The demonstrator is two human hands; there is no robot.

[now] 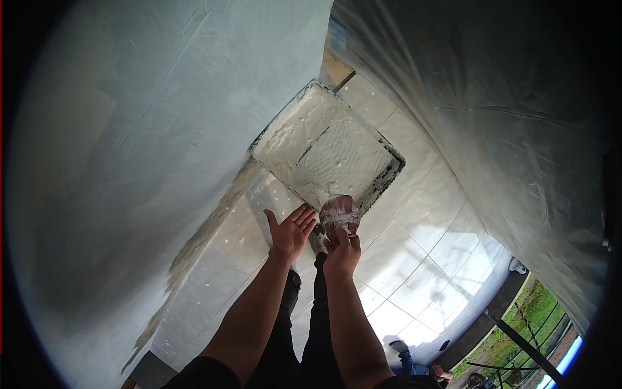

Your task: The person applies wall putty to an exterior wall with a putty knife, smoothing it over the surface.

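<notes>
My right hand (343, 258) grips the near end of a reddish flat scraper (339, 223), its face smeared with white paste. The scraper's far end overlaps the near corner of a square tray (396, 155) in this view. Pale, thick paste (343, 155) coats the tray's inside, ridged with drag marks and streaked dark along the right side. Just left of the scraper, my left hand (291, 232) is open, palm up and fingers stretched, with nothing in it. Its fingertips are close to the tray's near edge.
A wall (162, 129) with a pale coat rises on the left. Plastic sheeting (505, 117) hangs on the right. The tiled floor (408, 259) carries white spots. Part of another person (414, 366) shows at the lower right, near railings (525, 340) and grass.
</notes>
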